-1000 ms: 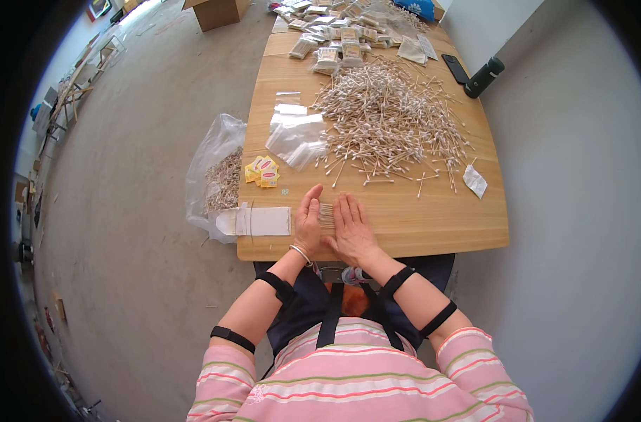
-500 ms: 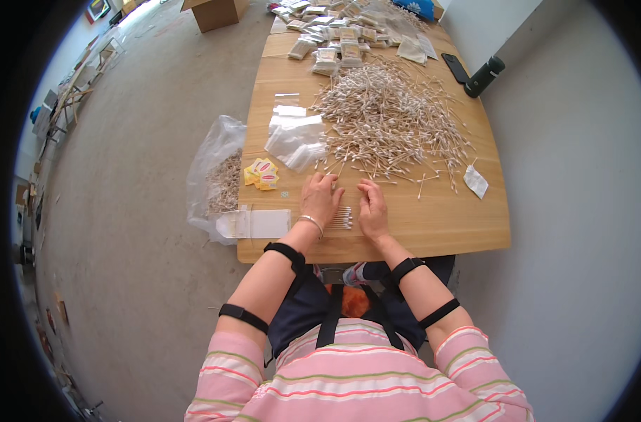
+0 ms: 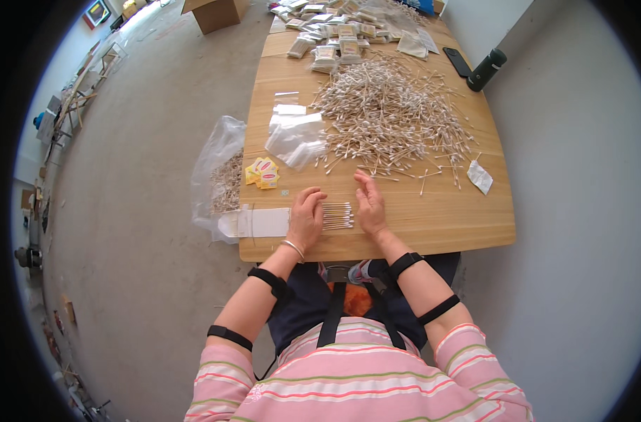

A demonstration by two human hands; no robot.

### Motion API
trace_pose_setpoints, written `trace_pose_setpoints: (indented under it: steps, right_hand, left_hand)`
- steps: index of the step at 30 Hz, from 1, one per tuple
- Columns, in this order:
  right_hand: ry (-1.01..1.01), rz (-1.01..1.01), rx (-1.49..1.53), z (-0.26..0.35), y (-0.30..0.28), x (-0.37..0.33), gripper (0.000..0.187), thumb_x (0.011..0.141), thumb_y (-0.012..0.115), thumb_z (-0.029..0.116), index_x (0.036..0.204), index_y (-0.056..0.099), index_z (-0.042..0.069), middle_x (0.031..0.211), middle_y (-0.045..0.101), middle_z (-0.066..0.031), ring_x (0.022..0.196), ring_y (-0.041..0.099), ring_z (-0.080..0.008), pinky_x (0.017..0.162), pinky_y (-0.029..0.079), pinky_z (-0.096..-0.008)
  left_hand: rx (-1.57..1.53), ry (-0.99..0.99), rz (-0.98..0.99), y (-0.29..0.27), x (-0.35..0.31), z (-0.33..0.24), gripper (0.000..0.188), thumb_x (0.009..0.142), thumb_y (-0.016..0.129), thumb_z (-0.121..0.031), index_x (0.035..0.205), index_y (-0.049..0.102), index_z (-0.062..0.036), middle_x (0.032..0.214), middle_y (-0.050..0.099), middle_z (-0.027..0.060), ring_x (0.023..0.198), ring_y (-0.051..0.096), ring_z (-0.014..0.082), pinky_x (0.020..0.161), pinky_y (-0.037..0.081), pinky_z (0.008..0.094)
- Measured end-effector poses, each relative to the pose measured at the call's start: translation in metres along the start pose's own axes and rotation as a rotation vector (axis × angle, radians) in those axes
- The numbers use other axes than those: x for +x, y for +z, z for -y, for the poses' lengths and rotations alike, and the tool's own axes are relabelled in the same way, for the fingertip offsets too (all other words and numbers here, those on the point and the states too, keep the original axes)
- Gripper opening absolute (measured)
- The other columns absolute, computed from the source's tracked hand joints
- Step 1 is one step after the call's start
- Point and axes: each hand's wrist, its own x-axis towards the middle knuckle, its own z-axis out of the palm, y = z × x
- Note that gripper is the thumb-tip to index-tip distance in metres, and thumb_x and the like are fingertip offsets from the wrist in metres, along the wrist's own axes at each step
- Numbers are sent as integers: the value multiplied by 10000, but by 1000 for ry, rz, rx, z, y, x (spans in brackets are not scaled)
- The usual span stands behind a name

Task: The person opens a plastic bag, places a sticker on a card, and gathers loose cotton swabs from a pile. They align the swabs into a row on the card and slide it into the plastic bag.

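Head view: 2 bare hands rest over the near edge of 1 wooden table, with 1 row of cotton swabs lying on the wood between them, its sticks side by side and too tightly packed to count. The left hand is at the row's left end, fingers bent and close together; whether they grip any sticks I cannot tell. The right hand stands on edge just beside the row's right end, fingers nearly straight and held narrow, with a small gap to the swab tips. 1 bangle circles the left wrist, and each arm wears 2 black straps. Left of the left hand lie 1 flat white piece and several overlapping yellow cards. Beyond are 1 large swab heap, uncountable, and a stack of clear sleeves. On the right are 1 white scrap, 1 black phone and 1 dark bottle. Many filled packets crowd the far end.
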Motion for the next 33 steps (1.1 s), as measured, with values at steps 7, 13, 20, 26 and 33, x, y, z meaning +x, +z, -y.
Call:
trace_pose_setpoints:
  steps: [7, 13, 20, 26, 33]
  right_hand:
    - [1, 38, 68, 21, 37, -24, 321, 934, 409, 108, 1209, 505, -25, 1343, 476, -198, 1323, 375, -323, 1094, 280, -366]
    - [12, 108, 5, 30, 22, -24, 431, 905, 494, 141, 1300, 427, -17, 1398, 398, -210, 1360, 301, -338, 1117, 239, -383]
    - [-298, 420, -641, 37, 0, -24, 924, 668, 792, 236, 1398, 275, 7, 1448, 275, -220, 1369, 217, -390, 1129, 214, -439]
    - [-163, 221, -419, 28, 1, -28, 699, 806, 656, 163, 1381, 306, -24, 1442, 296, -236, 1363, 254, -381, 1126, 216, -418]
    - [87, -64, -45, 24, 39, -28, 461, 931, 393, 93, 1367, 341, -45, 1464, 303, -211, 1391, 238, -322, 1130, 195, -372]
  left_hand:
    - [-511, -297, -164, 21, -22, -4, 404, 1002, 383, -243, 1290, 498, 17, 1307, 521, 147, 1231, 461, 222, 1045, 332, 318]
    - [-876, -410, -185, 22, -20, -7, 499, 1018, 341, -325, 1342, 409, 49, 1360, 455, 159, 1287, 402, 212, 1091, 282, 316]
    - [-1021, -449, -176, 16, -12, 2, 501, 1023, 318, -326, 1351, 393, 47, 1390, 423, 155, 1326, 361, 228, 1118, 248, 336]
    - [-937, -409, -168, 15, -8, 10, 520, 1021, 317, -353, 1346, 406, 45, 1378, 435, 155, 1316, 367, 223, 1110, 252, 321]
    - [-839, -356, -125, 29, -7, 9, 531, 1018, 326, -377, 1334, 430, 36, 1334, 487, 153, 1277, 416, 223, 1076, 297, 315]
